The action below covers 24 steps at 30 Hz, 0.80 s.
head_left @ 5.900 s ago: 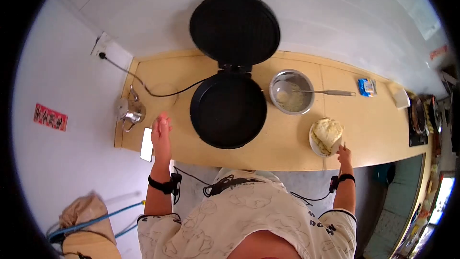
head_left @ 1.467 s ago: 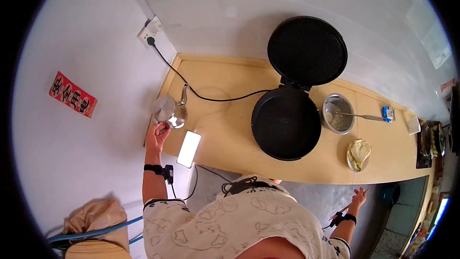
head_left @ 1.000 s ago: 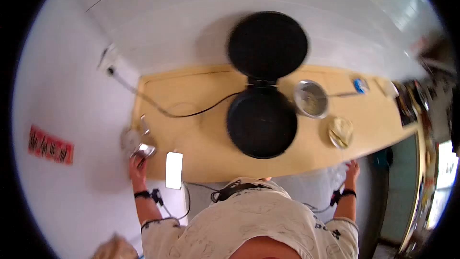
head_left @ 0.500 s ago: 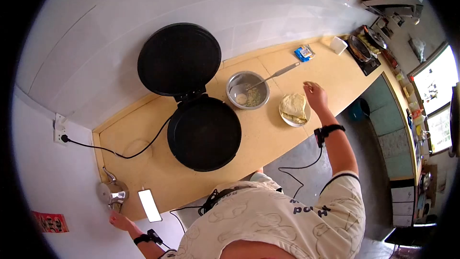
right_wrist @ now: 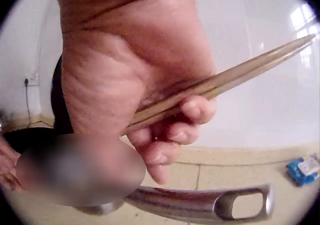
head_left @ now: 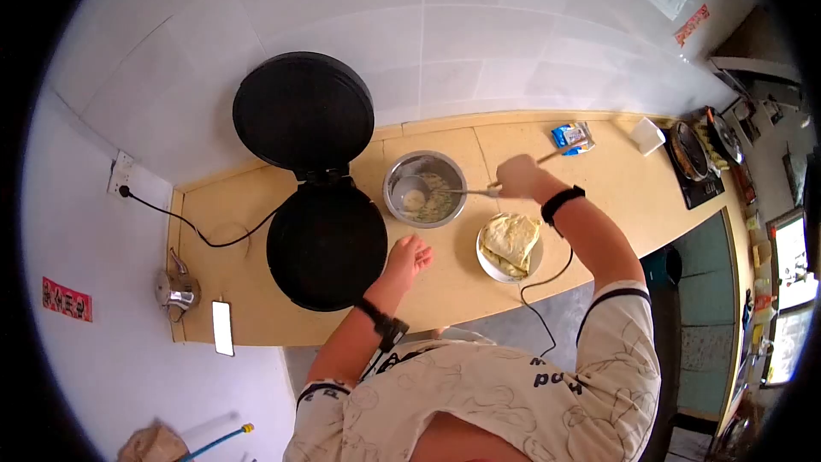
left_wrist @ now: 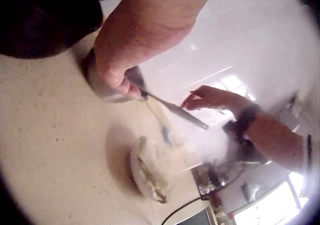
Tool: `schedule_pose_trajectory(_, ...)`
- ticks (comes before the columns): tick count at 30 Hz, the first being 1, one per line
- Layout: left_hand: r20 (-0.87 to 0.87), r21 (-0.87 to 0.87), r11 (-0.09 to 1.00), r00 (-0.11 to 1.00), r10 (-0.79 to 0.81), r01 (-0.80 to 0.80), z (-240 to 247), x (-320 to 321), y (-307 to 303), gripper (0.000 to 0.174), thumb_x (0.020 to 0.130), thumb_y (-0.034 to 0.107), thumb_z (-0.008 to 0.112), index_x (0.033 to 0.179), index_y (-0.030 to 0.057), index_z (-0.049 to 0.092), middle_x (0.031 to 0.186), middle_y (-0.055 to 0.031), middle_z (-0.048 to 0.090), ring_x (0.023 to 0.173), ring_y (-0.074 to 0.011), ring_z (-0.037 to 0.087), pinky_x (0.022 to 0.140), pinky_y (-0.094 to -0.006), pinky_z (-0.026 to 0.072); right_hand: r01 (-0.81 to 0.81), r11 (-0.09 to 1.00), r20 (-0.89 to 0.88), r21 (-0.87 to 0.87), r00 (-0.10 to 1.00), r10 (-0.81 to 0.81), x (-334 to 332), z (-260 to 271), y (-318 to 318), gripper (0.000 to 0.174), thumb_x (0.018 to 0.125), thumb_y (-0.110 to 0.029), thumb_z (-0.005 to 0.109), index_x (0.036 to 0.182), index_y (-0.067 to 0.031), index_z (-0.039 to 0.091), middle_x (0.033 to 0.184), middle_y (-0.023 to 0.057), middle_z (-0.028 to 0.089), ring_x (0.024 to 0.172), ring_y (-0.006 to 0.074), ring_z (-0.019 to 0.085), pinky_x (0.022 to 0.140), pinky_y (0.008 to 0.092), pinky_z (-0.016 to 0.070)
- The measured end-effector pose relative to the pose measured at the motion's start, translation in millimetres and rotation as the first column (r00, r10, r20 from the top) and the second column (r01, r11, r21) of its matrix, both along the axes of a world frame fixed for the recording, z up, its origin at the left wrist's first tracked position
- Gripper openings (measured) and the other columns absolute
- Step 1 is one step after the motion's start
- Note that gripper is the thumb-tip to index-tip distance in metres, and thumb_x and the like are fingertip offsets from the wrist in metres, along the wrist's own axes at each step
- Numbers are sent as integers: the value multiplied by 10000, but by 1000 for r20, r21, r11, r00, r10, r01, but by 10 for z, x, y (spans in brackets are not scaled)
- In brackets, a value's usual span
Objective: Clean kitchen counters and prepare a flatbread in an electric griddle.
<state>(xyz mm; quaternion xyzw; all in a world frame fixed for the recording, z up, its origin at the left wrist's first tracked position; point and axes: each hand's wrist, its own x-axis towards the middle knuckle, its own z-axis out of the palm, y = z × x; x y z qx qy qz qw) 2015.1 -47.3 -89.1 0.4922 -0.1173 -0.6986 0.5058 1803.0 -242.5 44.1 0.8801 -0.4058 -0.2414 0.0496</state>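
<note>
Nearest, counter's (head_left: pixel 445 289) edge: phone (head_left: pixel 222 328) far L; L hand (head_left: pixel 409 258), fingers loosely bent, betw. griddle (head_left: pixel 327 248) & wh. dish (head_left: pixel 484 267) w/ folded, wrinkly bread (head_left: pixel 511 238). Griddle rnd, blk, lid up. Beyond: rnd shiny steel bowl (head_left: pixel 412 166), ladle (right_wrist: pixel 180 204) head in it, metal handle w/ end hole. R hand (head_left: pixel 519 178) curled rnd smooth wooden chopsticks (right_wrist: pixel 250 70) over that handle, hiding part from above; touching? can't tell. Far: bl/wh plastic packet (head_left: pixel 571 137) nr wall (head_left: pixel 496 34).

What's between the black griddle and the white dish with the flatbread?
In the head view, the left hand, then bare counter from it to the dish.
</note>
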Motion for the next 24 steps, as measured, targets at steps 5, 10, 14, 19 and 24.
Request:
schedule_pose_trajectory(5, -7, 145, 917, 926, 377, -372, -199, -156, -516, 230, 906, 199, 518, 1030, 18, 449, 927, -89, 444, 871, -266, 549, 768, -394, 516, 54, 987, 113, 149, 991, -72, -247, -66, 244, 505, 677, -559, 628, 793, -73, 700, 721, 116, 654, 701, 283, 632, 623, 381, 483)
schedule_pose_trajectory(10, 38, 195, 912, 932, 360, -360, -323, -109, -611, 213, 904, 199, 515, 1017, 25, 466, 960, -96, 479, 777, -248, 566, 710, -372, 543, 178, 713, 214, 678, 880, -424, -436, -330, 336, 423, 706, -473, 622, 726, -52, 654, 596, 64, 588, 556, 213, 557, 525, 342, 433)
schedule_pose_trajectory(14, 104, 41, 957, 954, 282, -287, -410, -121, -630, 219, 912, 195, 492, 1056, 32, 467, 1011, -96, 534, 817, -221, 584, 724, -350, 540, 194, 711, 387, 676, 728, -566, -548, -469, 653, 347, 723, -384, 624, 755, -39, 618, 660, 100, 601, 603, 242, 573, 556, 363, 442)
schedule_pose_trajectory(19, 203, -146, 966, 949, 241, -214, 206, -76, -267, 261, 924, 196, 473, 1126, 33, 456, 1049, -98, 567, 898, -207, 585, 780, -334, 520, 216, 931, 640, 294, 679, -360, -715, 163, 1409, 318, 735, -281, 630, 989, -90, 616, 808, 150, 634, 735, 340, 614, 637, 416, 489)
schedule_pose_trajectory(24, 212, -270, 955, 959, 186, -126, 796, 377, 200, 310, 936, 240, 470, 1165, 32, 444, 1115, -93, 548, 978, -216, 576, 831, -359, 498, 199, 974, 797, -107, 603, -36, -607, 298, 1868, 407, 738, -163, 630, 1140, -178, 569, 739, 104, 594, 626, 281, 608, 537, 365, 485)
